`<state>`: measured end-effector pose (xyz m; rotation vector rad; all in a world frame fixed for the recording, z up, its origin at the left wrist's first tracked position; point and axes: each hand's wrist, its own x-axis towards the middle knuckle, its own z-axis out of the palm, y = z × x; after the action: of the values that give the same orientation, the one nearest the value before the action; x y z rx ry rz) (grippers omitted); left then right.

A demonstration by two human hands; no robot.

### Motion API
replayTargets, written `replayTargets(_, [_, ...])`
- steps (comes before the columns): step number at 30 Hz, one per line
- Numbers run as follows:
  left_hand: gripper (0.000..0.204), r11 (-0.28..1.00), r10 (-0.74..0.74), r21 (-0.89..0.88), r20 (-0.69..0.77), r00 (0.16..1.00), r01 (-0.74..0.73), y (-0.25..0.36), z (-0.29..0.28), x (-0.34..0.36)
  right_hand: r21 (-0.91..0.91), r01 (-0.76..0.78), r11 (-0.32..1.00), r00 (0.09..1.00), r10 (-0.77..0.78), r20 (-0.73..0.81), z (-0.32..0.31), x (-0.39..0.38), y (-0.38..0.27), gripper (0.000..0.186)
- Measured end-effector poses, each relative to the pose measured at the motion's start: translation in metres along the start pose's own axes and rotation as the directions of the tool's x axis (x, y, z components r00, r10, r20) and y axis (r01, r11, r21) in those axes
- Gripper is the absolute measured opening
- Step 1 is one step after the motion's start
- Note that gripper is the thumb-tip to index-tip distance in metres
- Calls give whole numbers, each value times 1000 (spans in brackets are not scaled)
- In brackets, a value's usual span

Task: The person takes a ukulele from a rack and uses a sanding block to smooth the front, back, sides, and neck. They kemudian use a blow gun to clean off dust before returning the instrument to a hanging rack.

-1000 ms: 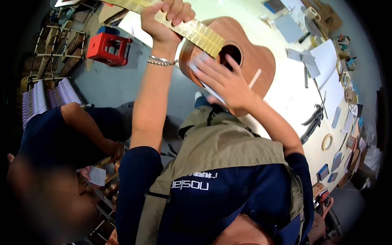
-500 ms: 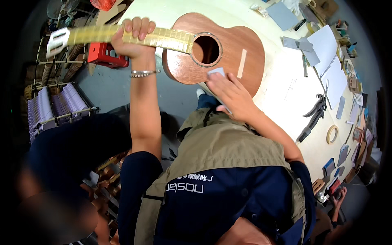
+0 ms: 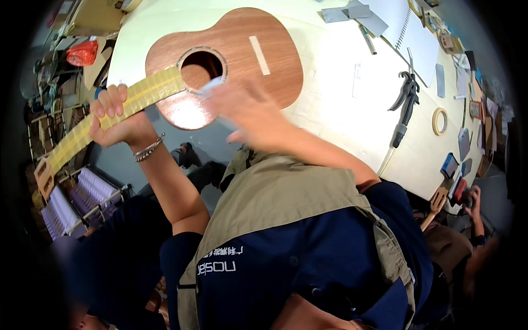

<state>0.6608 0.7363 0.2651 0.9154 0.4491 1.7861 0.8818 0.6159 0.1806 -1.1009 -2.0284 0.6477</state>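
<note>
A small wooden guitar body (image 3: 231, 38) with a round soundhole and a pale bridge strip lies on the bench top at upper middle; its neck (image 3: 151, 85), covered in yellow tape, slants down-left to a slotted headstock (image 3: 45, 176). My left hand (image 3: 113, 113) is closed round the taped neck. My right hand (image 3: 247, 113), smeared by motion, holds a pale grey flat pad (image 3: 212, 87) near the soundhole, over the body's lower left part. Whether the pad touches the wood I cannot tell.
On the pale bench (image 3: 335, 82) are a clamp (image 3: 407, 99), tape roll (image 3: 439, 121), spiral notebook (image 3: 418, 55) and several grey sheets (image 3: 346, 11). Purple racks (image 3: 77, 203) stand at left. A co-worker (image 3: 115, 253) is at lower left, another (image 3: 473, 214) at lower right.
The guitar has shifted left in the picture, its neck now angled further down-left with my left hand on it. My right hand and pad have moved left and slightly up.
</note>
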Motion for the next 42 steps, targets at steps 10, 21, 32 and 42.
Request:
replayTargets(10, [16,995,-72,-69,34,997,75,-6,-1,19,-174,-326,929,940,338,43,-19,-70,62,72])
replayTargets(21, [21,982,-93,-166,15,996,94,-27,43,30,-16,-421,907,895,413,-170,-26,-21,152,70])
replayTargets(32, [22,980,-7,-196,73,997,22,-24,53,11,-67,-573,817,802,542,-252,-21,-43,198,63])
replayTargets(42, [15,975,-203,-6,388,899,223,-7,120,50,310,-167,936,807,310,-502,-90,-23,141,53])
